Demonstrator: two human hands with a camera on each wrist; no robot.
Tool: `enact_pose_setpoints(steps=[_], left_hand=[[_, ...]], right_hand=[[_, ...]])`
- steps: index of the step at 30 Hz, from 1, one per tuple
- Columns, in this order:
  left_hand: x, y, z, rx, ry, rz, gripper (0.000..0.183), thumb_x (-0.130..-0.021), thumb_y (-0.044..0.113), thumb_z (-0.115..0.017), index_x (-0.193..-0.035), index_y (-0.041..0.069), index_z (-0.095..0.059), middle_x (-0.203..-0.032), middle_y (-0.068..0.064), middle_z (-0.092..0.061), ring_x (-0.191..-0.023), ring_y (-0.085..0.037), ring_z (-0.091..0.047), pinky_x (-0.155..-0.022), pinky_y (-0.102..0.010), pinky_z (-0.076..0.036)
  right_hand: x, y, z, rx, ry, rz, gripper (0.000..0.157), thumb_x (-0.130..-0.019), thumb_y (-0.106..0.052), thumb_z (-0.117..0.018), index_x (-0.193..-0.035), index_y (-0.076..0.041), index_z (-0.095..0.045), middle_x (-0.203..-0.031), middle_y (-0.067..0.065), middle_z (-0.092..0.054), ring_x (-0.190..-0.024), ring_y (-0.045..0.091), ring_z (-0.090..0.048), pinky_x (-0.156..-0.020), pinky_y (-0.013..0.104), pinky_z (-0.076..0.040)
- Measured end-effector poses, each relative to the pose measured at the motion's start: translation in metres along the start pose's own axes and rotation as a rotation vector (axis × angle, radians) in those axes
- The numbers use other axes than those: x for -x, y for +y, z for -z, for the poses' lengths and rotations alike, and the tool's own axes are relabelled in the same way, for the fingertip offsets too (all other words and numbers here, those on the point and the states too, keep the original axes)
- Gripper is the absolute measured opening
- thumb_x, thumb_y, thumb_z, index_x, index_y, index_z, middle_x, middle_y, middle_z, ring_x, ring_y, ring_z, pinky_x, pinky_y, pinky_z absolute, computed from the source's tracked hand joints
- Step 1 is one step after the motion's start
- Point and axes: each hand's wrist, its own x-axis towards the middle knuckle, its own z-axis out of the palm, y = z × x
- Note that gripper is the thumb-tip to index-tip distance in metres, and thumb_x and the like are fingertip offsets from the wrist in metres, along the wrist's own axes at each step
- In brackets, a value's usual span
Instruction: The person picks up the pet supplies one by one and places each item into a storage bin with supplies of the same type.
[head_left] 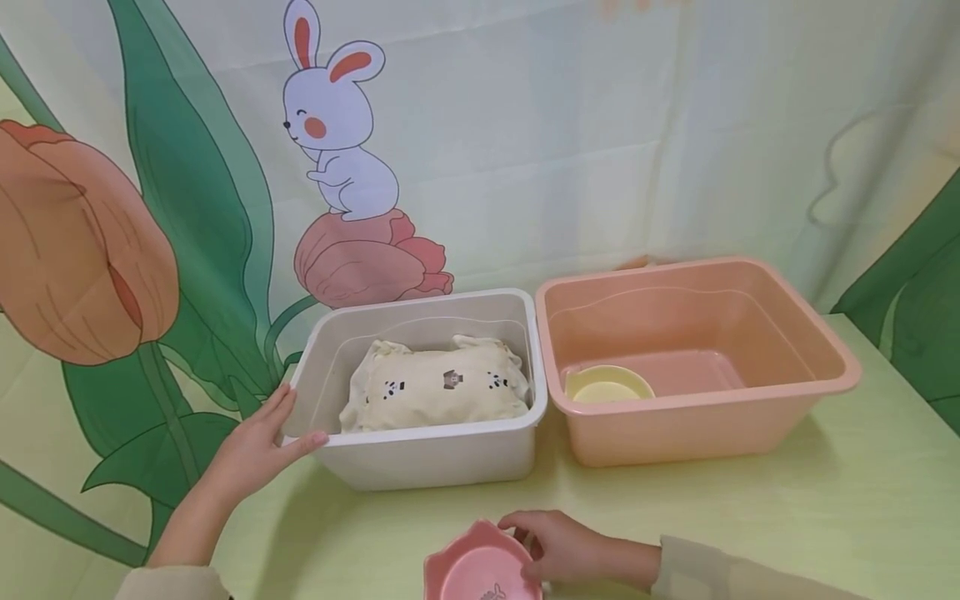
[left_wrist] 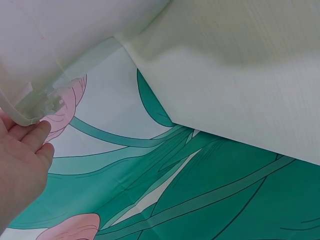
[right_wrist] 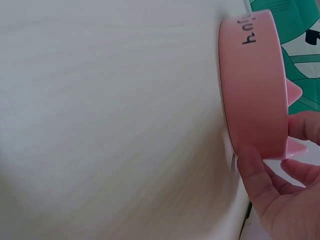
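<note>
At the bottom of the head view, my right hand point(head_left: 566, 546) pinches the right rim of a pink bowl point(head_left: 480, 571) with pointed, ear-like tips and a small dark drawing inside. The right wrist view shows the bowl's side point(right_wrist: 254, 85) with dark lettering, the thumb pressed to its wall and other fingers at the rim. My left hand point(head_left: 251, 446) rests on the front left corner of a white bin point(head_left: 442, 462), thumb along the front rim and fingers against the left edge. Inside the bin lies a cream cloth bundle point(head_left: 427, 383) with small animal prints.
To the right of the white bin stands a pink-orange bin point(head_left: 690, 425), with a pale yellow bowl point(head_left: 611, 383) at its front left. Both bins are on a pale green table point(head_left: 877, 492). Behind them hangs a printed curtain point(head_left: 525, 150) with a rabbit and tulips.
</note>
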Motion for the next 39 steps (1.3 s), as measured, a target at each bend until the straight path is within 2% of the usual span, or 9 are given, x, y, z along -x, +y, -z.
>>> enact_pose_setpoints(steps=[7, 22, 27, 31, 39], left_hand=[[0.001, 0.002, 0.001, 0.004, -0.008, 0.012, 0.086, -0.082, 0.053, -0.051, -0.139, -0.003, -0.018, -0.146, -0.022, -0.014, -0.122, -0.048, -0.029, -0.09, -0.061, -0.031], [0.001, 0.002, 0.001, 0.01, -0.009, 0.013, 0.086, -0.082, 0.052, -0.051, -0.139, -0.003, -0.018, -0.146, -0.021, -0.013, -0.12, -0.047, -0.034, -0.09, -0.061, -0.031], [0.001, 0.002, 0.001, 0.009, -0.004, 0.01, 0.086, -0.082, 0.052, -0.051, -0.139, -0.003, -0.018, -0.146, -0.022, -0.014, -0.12, -0.047, -0.035, -0.09, -0.061, -0.031], [0.001, 0.001, 0.0, 0.009, -0.002, 0.009, 0.086, -0.082, 0.052, -0.051, -0.139, -0.003, -0.018, -0.146, -0.022, -0.014, -0.118, -0.046, -0.038, -0.089, -0.06, -0.032], [0.0, -0.001, -0.001, 0.007, 0.005, 0.007, 0.086, -0.082, 0.052, -0.051, -0.139, -0.003, -0.018, -0.146, -0.022, -0.014, -0.116, -0.045, -0.041, -0.089, -0.06, -0.032]], right_hand=[[0.008, -0.002, -0.005, -0.079, 0.021, -0.05, 0.051, -0.072, 0.0, -0.066, -0.119, -0.012, -0.051, -0.089, -0.005, -0.06, -0.074, 0.006, -0.053, -0.067, 0.018, -0.046], [0.009, -0.005, -0.009, -0.073, 0.07, -0.017, 0.055, -0.066, 0.013, -0.059, -0.116, -0.009, -0.052, -0.086, 0.001, -0.058, -0.071, 0.006, -0.053, -0.063, 0.017, -0.046], [0.006, -0.004, -0.009, -0.062, 0.076, -0.013, 0.051, -0.067, 0.011, -0.06, -0.113, -0.01, -0.053, -0.084, 0.0, -0.058, -0.071, 0.007, -0.052, -0.064, 0.018, -0.045], [0.003, -0.004, -0.008, -0.013, 0.085, -0.004, 0.048, -0.069, 0.01, -0.061, -0.112, -0.01, -0.055, -0.084, 0.0, -0.058, -0.071, 0.006, -0.051, -0.065, 0.017, -0.045], [0.0, -0.004, -0.005, 0.0, 0.074, -0.004, 0.046, -0.067, 0.012, -0.06, -0.109, -0.008, -0.057, -0.081, 0.0, -0.058, -0.068, 0.004, -0.05, -0.062, 0.016, -0.044]])
